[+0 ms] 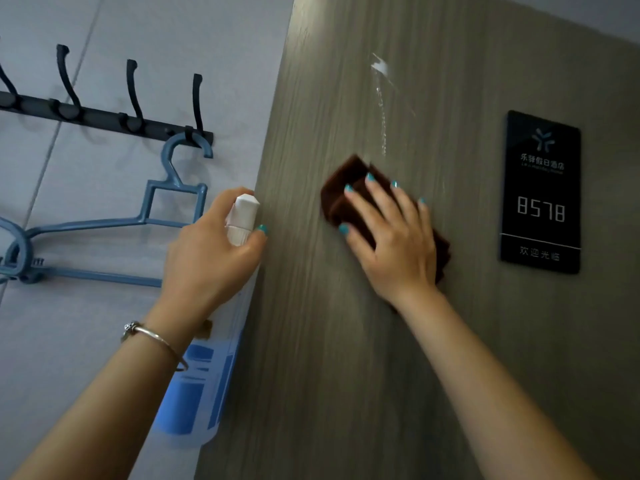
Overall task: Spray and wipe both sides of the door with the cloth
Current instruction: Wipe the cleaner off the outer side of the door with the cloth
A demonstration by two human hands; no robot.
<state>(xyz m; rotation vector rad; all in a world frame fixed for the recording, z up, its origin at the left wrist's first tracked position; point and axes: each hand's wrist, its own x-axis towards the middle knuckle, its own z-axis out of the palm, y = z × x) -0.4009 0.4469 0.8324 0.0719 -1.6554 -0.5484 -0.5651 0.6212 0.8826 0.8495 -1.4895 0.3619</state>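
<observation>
A grey-brown wood-grain door (346,341) fills the right of the head view. My right hand (394,240) presses a folded dark brown cloth (341,183) flat against the door with straight fingers. A wet streak of spray (382,109) runs down the door just above the cloth. My left hand (211,251) grips a spray bottle (242,220) by its white head at the door's left edge; the bottle's clear body with a blue label (194,393) hangs below my wrist.
A black room-number plaque (540,192) reading 8578 is fixed on the door to the right of the cloth. On the grey wall at the left, a dark hook rack (104,116) holds blue plastic hangers (166,209).
</observation>
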